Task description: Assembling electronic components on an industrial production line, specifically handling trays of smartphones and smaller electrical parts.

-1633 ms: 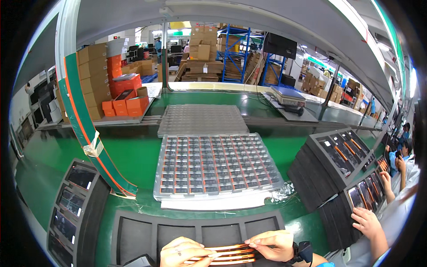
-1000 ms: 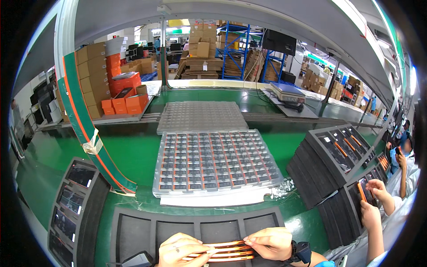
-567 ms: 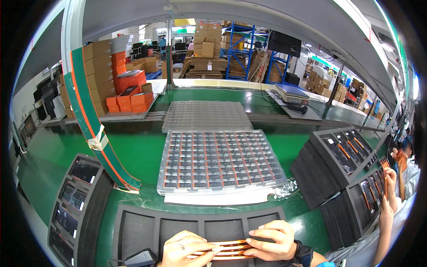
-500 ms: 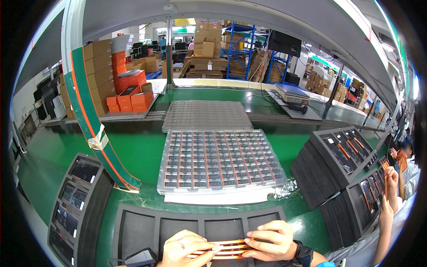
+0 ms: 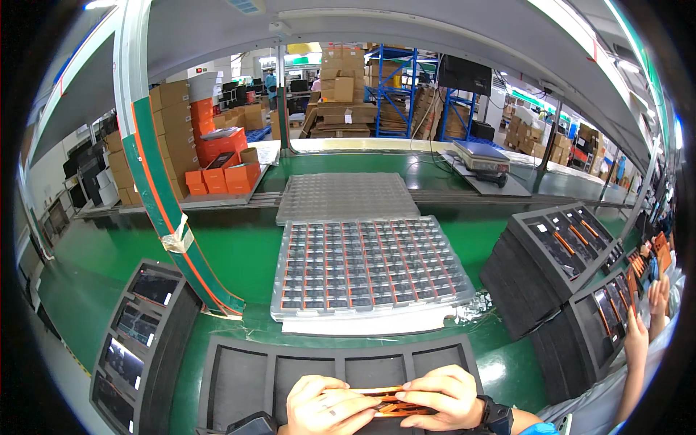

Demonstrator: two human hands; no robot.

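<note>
Low in the view, both my hands hold a small bundle of thin, shiny orange-edged strips point(image 5: 388, 407) between them. My left hand point(image 5: 330, 407) pinches the left ends, a ring on one finger. With thumb and fingers, my right hand point(image 5: 444, 399) grips the right ends; a dark watch is on that wrist. The strips lie roughly level, some crossing at an angle; their exact kind I cannot make out. Under and behind the hands is a black foam tray point(image 5: 272, 346) with a row of recesses. A dark object point(image 5: 254, 424) by my left hand is partly cut off.
A clear plastic tray point(image 5: 366, 312) of small dark parts with orange lines lies ahead; another point(image 5: 341, 196) is behind it. Loaded black foam trays stand left point(image 5: 163, 341) and right point(image 5: 518, 290). A taped post point(image 5: 165, 210) rises at left. A co-worker's hands point(image 5: 638, 337) are at right.
The strips, earlier spread in near-parallel lines, are now bunched closer and partly crossed. My hands have shifted slightly right, as has the whole scene. The co-worker's hands have moved apart.
</note>
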